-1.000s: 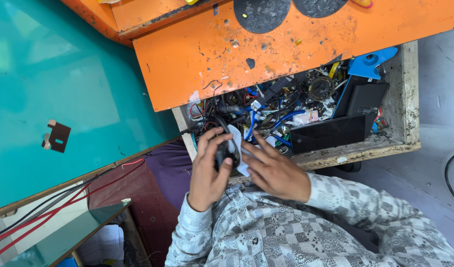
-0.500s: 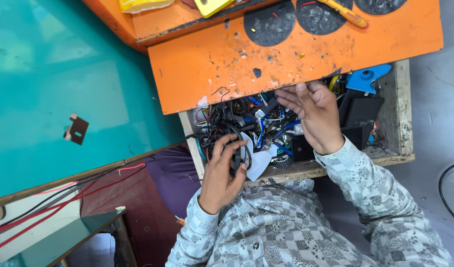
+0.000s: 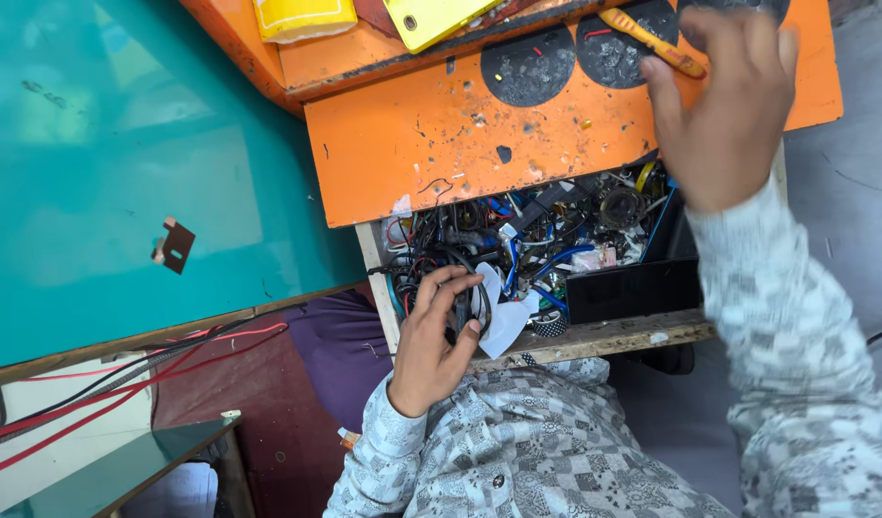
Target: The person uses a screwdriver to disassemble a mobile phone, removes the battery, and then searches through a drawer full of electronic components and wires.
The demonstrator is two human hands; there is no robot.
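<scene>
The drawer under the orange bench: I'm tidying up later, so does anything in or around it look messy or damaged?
Yes. The open drawer is crammed with tangled wires and loose parts. The orange benchtop is chipped and stained. The left hand grips a black part at the drawer's front edge.

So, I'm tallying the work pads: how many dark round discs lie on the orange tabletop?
3: one whole disc mid-top, one under the orange-handled tool, one cut off behind the right hand.

orange workbench [image 3: 441, 144] | on top: 2 dark round pads [image 3: 529, 65], orange-handled tool [image 3: 650, 40], possibly yellow boxes [image 3: 302, 14]
</scene>
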